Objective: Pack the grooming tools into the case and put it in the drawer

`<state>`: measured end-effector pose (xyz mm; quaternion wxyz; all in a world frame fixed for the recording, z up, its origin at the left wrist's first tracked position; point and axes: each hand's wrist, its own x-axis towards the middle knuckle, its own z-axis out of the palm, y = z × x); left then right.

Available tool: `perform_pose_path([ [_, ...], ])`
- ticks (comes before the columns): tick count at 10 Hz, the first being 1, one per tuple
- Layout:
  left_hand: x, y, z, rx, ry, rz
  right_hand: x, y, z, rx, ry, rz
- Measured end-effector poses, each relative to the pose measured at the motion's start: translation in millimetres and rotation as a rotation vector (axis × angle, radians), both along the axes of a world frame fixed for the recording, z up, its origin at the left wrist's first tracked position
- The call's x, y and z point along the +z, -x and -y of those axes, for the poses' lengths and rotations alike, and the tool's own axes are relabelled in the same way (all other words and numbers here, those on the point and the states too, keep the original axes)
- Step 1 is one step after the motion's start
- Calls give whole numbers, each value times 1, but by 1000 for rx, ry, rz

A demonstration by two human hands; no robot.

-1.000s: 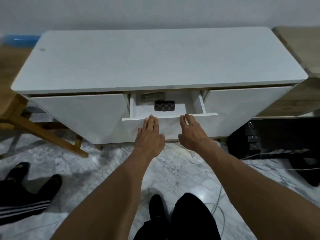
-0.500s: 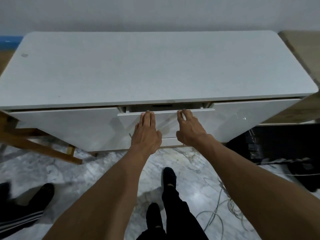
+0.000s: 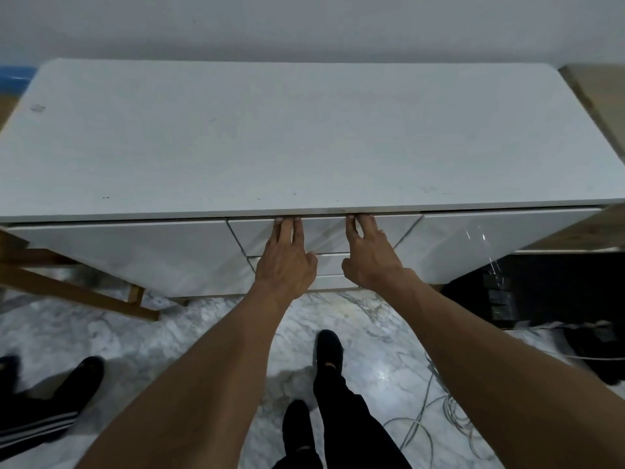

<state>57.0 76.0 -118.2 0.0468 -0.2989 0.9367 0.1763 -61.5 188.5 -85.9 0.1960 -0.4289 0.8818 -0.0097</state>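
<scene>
Drawer (image 3: 324, 233): pushed shut since a second ago, when open far enough to show the inside; front now level with the door panels either side, just under the middle of the desk's front edge.
Case: out of sight; lying in the open drawer a second ago, hidden behind the closed front now.
Left hand (image 3: 285, 265): flat on the drawer front, left of its middle; fingers (image 3: 287, 231) straight and close together, tips at the top rim, thumb out to the side.
Right hand (image 3: 372, 262): flat on the drawer front, right of its middle; fingers (image 3: 365, 228) straight, slightly spread, tips at the top rim.
Desk (image 3: 304, 137): white top, a few small dark specks near the front edge.
Lower drawer (image 3: 333, 264): closed, directly beneath, showing between the two hands.
Floor (image 3: 169, 350): pale marble; thin cables (image 3: 433, 418) looped towards the right.
Own legs (image 3: 338, 401): black trousers and shoes, below the hands.
</scene>
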Motion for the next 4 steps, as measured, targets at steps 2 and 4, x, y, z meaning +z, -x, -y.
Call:
perform_pose_path([
  [2, 8, 2, 1, 2, -51, 68, 4, 5, 0, 29, -52, 14],
  [4, 17, -35, -15, 77, -53, 68, 33, 9, -3, -64, 85, 106],
])
